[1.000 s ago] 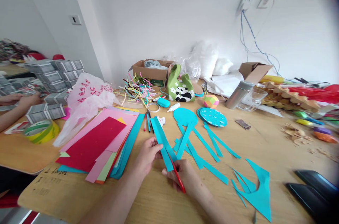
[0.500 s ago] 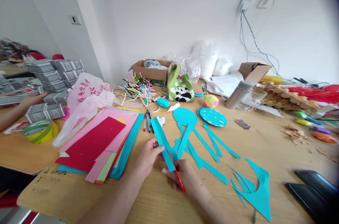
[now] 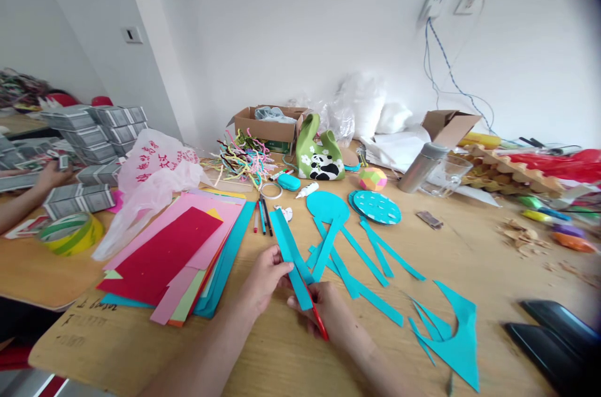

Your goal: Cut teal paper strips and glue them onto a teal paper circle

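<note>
Head view: pale wooden table fills the lower part. Pile of rectangular coloured paper sheets, red and pink on top, sits left of the working hands. Green fabric bag with a panda print stands further back, past the hands.

Left hand is closed in a pinch on a long turquoise paper strip, thumb on top. Right hand is wrapped round a pair of red-handled scissors, just beside the left.

Angular turquoise paper off-cut with a curved inner edge lies flat, right of the right hand. Plain turquoise paper disc is beyond the hands; white-spotted turquoise disc is to its right.

Held strip slants away from the person over the table, far end near the slim pens. It's parted lengthwise at the near end, where the scissors meet it. Blades are mostly hidden by paper and fingers, so I can't tell how far apart they are.
</note>
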Demonstrator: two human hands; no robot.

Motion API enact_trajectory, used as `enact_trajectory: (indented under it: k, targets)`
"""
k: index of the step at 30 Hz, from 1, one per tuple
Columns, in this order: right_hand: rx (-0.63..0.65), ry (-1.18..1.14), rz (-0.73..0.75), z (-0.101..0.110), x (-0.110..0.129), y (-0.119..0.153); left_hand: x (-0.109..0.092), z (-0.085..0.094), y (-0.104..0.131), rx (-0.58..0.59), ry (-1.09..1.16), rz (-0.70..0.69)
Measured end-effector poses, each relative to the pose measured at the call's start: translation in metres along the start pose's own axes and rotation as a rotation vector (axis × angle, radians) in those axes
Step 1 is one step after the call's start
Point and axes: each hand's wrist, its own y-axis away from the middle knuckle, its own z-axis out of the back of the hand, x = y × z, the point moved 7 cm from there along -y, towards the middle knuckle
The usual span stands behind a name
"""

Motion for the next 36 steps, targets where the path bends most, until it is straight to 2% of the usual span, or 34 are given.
enact_trajectory:
  k: [9,15,23,36]
  targets:
    - [0.005,-0.049,0.023,-0.001,-0.008,-0.007,0.0,-0.006,0.004,0.04,0.009,0.02]
    - [-0.016,-0.039,0.011,0.002,0.0,-0.002,-0.001,-0.008,0.005,0.051,0.005,0.025]
    - [0.001,-0.034,0.023,0.0,-0.004,-0.005,-0.005,0.008,0.0,-0.065,0.0,-0.026]
    - [0.001,-0.041,0.035,-0.002,-0.014,-0.01,-0.003,0.002,0.0,-0.027,-0.019,-0.024]
